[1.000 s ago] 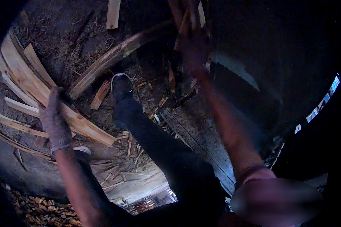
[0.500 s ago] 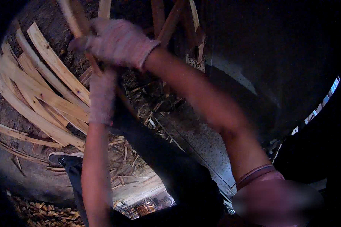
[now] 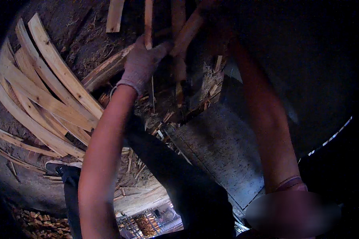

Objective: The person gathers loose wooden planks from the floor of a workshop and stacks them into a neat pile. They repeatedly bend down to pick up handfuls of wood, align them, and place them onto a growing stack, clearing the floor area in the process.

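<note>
My left hand point(image 3: 141, 65), in a pale pinkish knit glove, is closed around a narrow wooden strip point(image 3: 148, 22) that stands up from its fingers; its thumb points to the right. Just beyond that hand lies a rough-edged piece of timber point(image 3: 107, 69). My right hand point(image 3: 221, 30) reaches into deep shadow at the top, near a slanting reddish-brown board point(image 3: 189, 30). Its fingers are lost in the dark, so what it touches cannot be made out. Another short pale board point(image 3: 115, 16) sits at the top edge.
Long pale boards point(image 3: 48, 95) are heaped on the ground at left. Splinters and offcuts point(image 3: 167, 117) litter the space by my leg point(image 3: 167, 163). A grey flat plate point(image 3: 223, 147) lies right of it. Chopped wood pieces point(image 3: 40, 223) are piled at lower left.
My hands were close together on a piece of wood at upper left and have separated. The right swung far right into shadow; the left moved up and right.
</note>
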Demonstrator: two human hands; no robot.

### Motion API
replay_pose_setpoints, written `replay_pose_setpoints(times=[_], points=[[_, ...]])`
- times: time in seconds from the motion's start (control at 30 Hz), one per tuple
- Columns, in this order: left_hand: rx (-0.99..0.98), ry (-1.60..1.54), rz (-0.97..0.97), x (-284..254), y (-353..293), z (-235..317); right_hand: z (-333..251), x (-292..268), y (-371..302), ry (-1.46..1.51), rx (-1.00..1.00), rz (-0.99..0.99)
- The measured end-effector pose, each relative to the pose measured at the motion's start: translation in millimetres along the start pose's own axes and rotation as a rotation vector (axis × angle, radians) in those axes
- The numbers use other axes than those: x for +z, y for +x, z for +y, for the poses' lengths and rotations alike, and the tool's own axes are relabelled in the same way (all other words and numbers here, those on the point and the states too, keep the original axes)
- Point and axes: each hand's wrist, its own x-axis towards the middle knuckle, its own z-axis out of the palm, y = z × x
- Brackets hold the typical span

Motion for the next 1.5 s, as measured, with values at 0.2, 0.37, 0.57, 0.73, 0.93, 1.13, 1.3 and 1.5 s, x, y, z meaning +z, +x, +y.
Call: replay_pose_setpoints(times=[0.2, 0.37, 0.57, 0.73, 0.93, 1.13, 1.3, 1.5], points=[[0.094, -0.014, 0.027, 24.6, 12.7, -3.3, -22.7, 13.0, -8.8, 0.164, -0.004, -0.003], [0.054, -0.077, -0.006, 17.4, 7.5, -10.3, -48.0, 56.3, -26.6, 0.359, 0.053, -0.024], [0.001, -0.089, -0.058, 17.1, 9.9, -11.3, -59.4, 87.2, -61.9, 0.674, 0.157, -0.068], [-0.145, -0.209, -0.035, -8.6, -6.4, -36.2, -114.5, 104.4, -111.8, 0.96, 0.216, -0.281], [-0.093, -0.253, -0.019, -72.9, -82.7, -4.1, -184.7, 74.1, -190.3, 1.379, 0.298, -0.523], [-0.244, -0.185, -0.018, -120.3, -162.8, 16.9, -236.2, 56.3, -255.4, 1.28, 0.171, -0.238], [-0.157, -0.278, 0.18, -142.4, -224.6, -32.4, -275.2, 66.2, -286.6, 0.607, -0.331, -0.175], [-0.299, -0.548, 0.319, -209.8, -234.3, -53.9, -349.8, 74.9, -303.1, 0.414, -0.528, -0.282]])
